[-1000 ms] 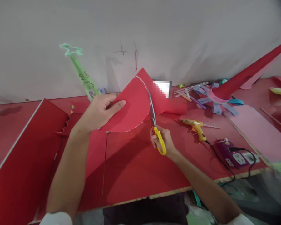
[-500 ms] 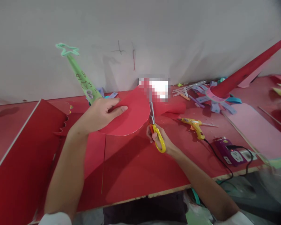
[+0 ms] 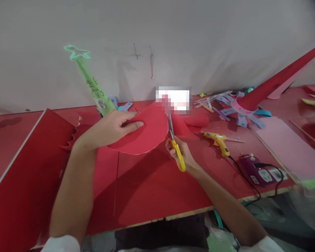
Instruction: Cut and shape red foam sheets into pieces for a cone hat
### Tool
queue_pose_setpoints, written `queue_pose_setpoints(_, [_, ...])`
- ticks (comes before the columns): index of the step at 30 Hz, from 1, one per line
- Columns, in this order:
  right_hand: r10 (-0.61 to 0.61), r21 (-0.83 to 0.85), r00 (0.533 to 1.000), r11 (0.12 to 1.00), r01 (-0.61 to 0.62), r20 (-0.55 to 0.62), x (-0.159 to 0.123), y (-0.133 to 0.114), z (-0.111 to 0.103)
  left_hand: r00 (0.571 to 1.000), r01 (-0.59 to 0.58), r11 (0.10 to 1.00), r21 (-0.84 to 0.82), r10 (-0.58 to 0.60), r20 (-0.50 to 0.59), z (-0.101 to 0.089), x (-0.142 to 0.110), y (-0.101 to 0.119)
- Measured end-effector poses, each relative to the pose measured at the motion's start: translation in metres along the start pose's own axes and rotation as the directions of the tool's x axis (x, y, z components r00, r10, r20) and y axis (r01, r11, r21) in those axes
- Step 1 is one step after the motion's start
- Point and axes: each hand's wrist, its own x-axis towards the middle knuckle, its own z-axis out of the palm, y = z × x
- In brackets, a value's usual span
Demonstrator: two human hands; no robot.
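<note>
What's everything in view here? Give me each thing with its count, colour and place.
table: one, red, below the hands
wall: one, grey, behind the table
red paper: one, red, held up at centre
scissors: one pair, yellow-handled, at the red paper's right edge
paper roll: one, red, behind the scissors
red panel: one, white-edged, table's left
green cone: one, light green, back left
red cone: one, pink-banded, back right
glue gun: one, yellow, right of the scissors
socket adapter: one, purple, front right
clear sticks: several, near the wall
pink sheet: one, pink, right side
small scraps: uncountable here
left hand: one, bare, holding the red paper
right hand: one, bare, holding the scissors
</note>
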Motion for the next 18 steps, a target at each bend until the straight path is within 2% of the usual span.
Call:
queue_pose_setpoints(8, [-0.058, 0.038, 0.997, 0.998, 0.056, 0.048, 0.001, -0.014, 0.004, 1.000, 0.007, 0.999, -0.040, -0.007, 0.003, 0.001, 0.000, 0.001])
queue_pose_setpoints(14, [-0.029, 0.005, 0.999, 1.000, 0.029, 0.041, 0.001, -0.008, 0.000, 1.000, 0.005, 0.999, -0.034, -0.004, 0.008, 0.000, 0.000, -0.001])
queue_pose_setpoints(18, [0.024, -0.097, 0.998, 0.995, -0.019, 0.052, 0.002, -0.010, -0.003, 0.999, 0.015, 1.000, -0.018, -0.015, 0.039, -0.005, -0.003, -0.004])
